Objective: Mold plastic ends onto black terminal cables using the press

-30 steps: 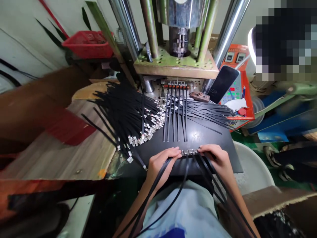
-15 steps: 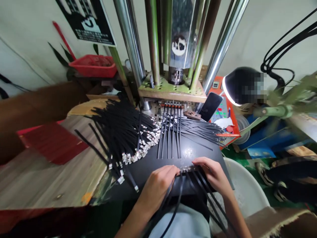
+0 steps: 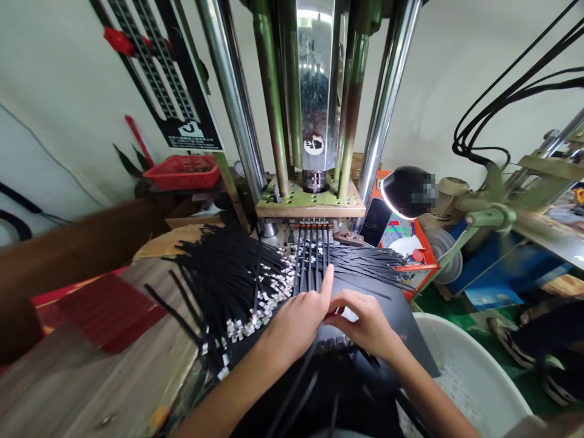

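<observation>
My left hand (image 3: 303,319) is over the black work surface with its index finger stretched toward the strips at the press. My right hand (image 3: 362,319) touches it, thumb and index finger curled together; what lies between those fingertips is too small to name. Just below both hands sits a row of metal connectors (image 3: 335,344) with black cables running toward my lap. Several flat black strips (image 3: 311,261) hang out of the press (image 3: 312,210). To the left is a large heap of black cables (image 3: 219,267) with silver ends, to the right a smaller bundle (image 3: 369,261).
A lit lamp (image 3: 407,191) and a phone (image 3: 375,220) stand right of the press, by an orange control box (image 3: 422,267). A white tub (image 3: 483,371) is at lower right, a red basket (image 3: 182,173) at back left. Another person's shoes (image 3: 511,344) show at right.
Both hands have moved up and together, off the connector row they were at. My left index finger now stretches forward. The camera view has tilted upward.
</observation>
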`<state>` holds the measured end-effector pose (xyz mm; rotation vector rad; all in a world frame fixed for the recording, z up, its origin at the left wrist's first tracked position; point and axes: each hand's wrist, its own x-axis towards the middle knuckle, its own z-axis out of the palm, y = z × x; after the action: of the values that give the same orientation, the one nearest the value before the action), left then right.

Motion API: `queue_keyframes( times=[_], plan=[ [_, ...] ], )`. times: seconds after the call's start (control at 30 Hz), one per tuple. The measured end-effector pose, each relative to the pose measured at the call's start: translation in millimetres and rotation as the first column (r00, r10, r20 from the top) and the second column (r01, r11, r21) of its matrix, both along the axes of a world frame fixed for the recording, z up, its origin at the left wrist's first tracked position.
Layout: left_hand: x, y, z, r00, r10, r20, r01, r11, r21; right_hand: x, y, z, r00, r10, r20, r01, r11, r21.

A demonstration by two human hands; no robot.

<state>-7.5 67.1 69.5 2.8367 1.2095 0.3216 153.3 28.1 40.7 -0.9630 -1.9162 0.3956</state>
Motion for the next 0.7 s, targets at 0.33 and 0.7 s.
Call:
queue_keyframes(
  times=[0.33,0.7],
  plan=[
    [17.0,111.8,-9.5,0.984,-0.056,0.167,0.107,0.942,-0.317,58.2,-14.9,-26.0,0.805,-0.426,-0.414,0.477,0.878,0.024],
    [57.8,235.4,-53.4,0.799,0.562,0.214,-0.552,0.827,-0.108,113.8,-67.4,-20.7,0.726,-0.580,-0.370,0.654,0.748,0.111]
  ],
)
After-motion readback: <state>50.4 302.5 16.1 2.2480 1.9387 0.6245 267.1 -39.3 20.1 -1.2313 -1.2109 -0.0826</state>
